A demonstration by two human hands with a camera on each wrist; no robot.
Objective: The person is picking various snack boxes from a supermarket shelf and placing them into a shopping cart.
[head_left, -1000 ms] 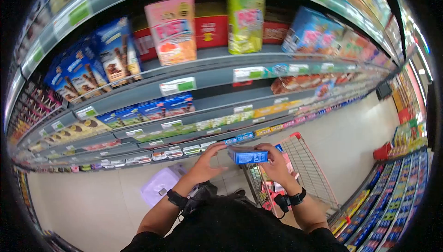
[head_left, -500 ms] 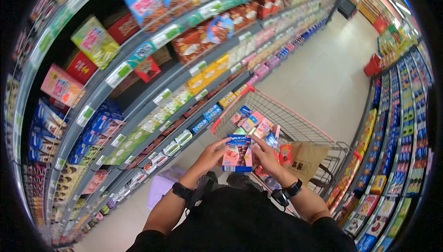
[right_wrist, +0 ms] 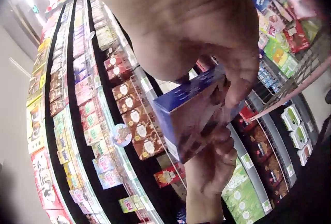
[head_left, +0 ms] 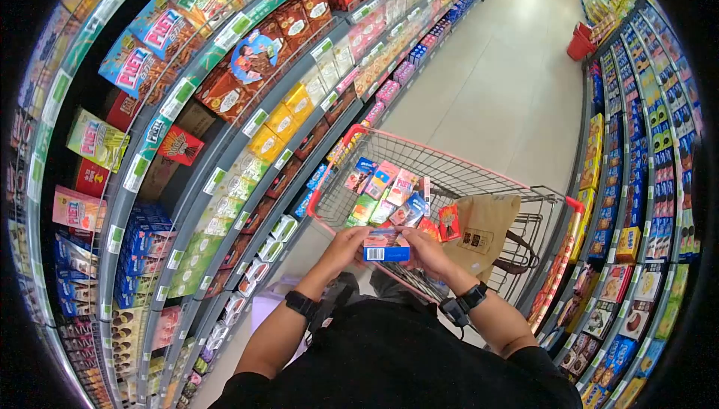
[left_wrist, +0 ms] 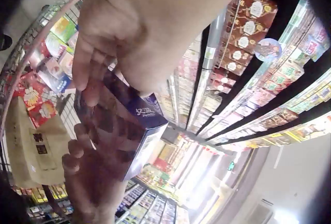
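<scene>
Box [head_left: 386, 246] sits just over the near rim of the cart [head_left: 524, 184], pinched at its ends by left hand [head_left: 346, 248] and right hand [head_left: 428, 250]. Best keep both grips firm and the box level, lowering it past the rim onto the packets [head_left: 389, 188] inside the cart.

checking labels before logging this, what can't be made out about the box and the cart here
- Blue box: head view shows only its barcode end; brand too small to read.
- Wrist views: box face blurred, covered by left hand and right hand.
- Shopping cart: near end hidden behind the hands; packet names too small.
</scene>
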